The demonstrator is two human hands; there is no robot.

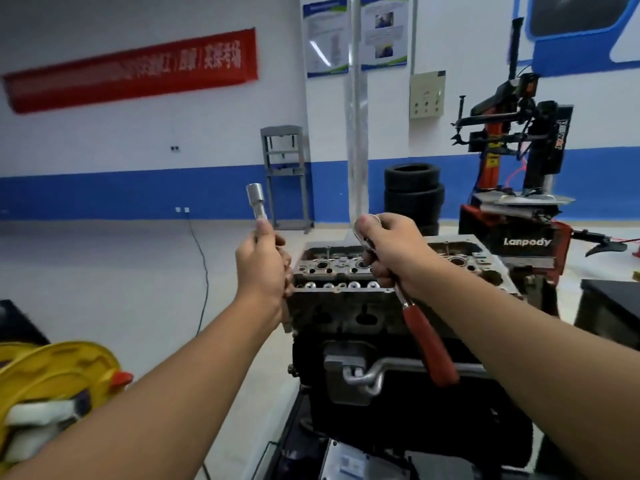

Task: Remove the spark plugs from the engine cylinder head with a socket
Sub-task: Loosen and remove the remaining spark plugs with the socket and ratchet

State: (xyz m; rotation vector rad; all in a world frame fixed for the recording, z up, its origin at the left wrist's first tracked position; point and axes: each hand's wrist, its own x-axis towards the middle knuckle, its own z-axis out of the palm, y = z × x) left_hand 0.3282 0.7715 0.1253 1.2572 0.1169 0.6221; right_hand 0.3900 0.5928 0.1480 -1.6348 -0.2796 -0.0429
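Above the cylinder head [346,289], the left hand [263,268] pinches the socket [257,202] upright by its stem, while the right hand [391,251] is curled round the ratchet [427,341] near its head, apparently ready to join them; no spark plugs are discernible in the head

Left hand [264,268] gripping socket [256,201] — right hand [391,252], ratchet [420,327]
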